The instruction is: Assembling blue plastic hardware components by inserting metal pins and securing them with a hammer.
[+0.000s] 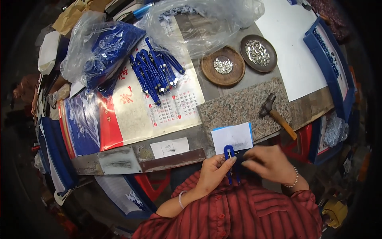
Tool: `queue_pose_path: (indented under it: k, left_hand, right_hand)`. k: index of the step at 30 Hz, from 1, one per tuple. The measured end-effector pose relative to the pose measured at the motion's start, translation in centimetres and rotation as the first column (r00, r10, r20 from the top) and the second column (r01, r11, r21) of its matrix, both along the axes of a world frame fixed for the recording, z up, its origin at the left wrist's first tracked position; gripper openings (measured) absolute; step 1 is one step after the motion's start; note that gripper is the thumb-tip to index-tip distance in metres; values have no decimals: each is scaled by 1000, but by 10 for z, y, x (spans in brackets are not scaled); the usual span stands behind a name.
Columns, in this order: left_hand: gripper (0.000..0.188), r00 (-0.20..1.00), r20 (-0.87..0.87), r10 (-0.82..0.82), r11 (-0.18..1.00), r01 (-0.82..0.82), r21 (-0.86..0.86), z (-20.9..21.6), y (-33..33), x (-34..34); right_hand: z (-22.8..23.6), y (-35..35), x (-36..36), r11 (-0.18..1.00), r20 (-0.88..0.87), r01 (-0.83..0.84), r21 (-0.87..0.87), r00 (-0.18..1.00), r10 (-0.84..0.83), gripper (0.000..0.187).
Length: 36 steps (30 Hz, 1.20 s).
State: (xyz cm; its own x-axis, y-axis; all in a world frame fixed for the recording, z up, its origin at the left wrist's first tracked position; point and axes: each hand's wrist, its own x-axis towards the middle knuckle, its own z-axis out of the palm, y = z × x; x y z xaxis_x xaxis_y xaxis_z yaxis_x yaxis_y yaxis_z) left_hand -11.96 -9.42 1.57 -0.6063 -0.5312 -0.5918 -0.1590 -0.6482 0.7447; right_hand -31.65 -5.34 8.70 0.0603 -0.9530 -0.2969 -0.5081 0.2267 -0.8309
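Observation:
My left hand [211,172] pinches a long blue U-shaped clip [229,152] between thumb and fingers, over the table's front edge. The clip's bend points away from me and its two legs hang towards my shirt. A thin metal pin crosses it near the bend. Just to the right, my right hand [270,164] hovers with fingers bent and thumb apart from them; nothing shows between them. It is slightly blurred. Beyond the clip lies a smudged white paper pad [232,137] with a blue edge.
On a granite slab [238,104] lies a hammer [276,115]. Behind it stand a wooden bowl [207,69] and a dark bowl [272,63] with small metal parts. Blue clips [153,73] are piled on a calendar sheet [137,127], near plastic bags [103,47]. A blue tray [328,65] stands right.

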Motion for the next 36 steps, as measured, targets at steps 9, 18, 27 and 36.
queue_pose_path:
  k: [9, 18, 27, 36]
  left_hand:
    - [22, 1000, -22, -6, 1000, 6, -15, -4, 1, -1]
    - [23, 998, -37, 56, 998, -56, -20, 0, 2, -3]
    - [22, 1000, 13, -9, 999, 9, -51, -12, 5, 2]
    - [27, 989, -76, 127, 991, -129, -22, -9, 8, -2]
  right_hand:
    - [3, -122, -56, 897, -269, 9, -442, 953, -142, 12]
    - [-52, -216, -60, 918, -610, -175, -355, 788, -85, 13]
    - [-47, -235, -52, 973, -617, -143, -179, 787, 2, 17]
    - [-46, -237, -52, 959, -619, -227, -172, 782, 74, 19]
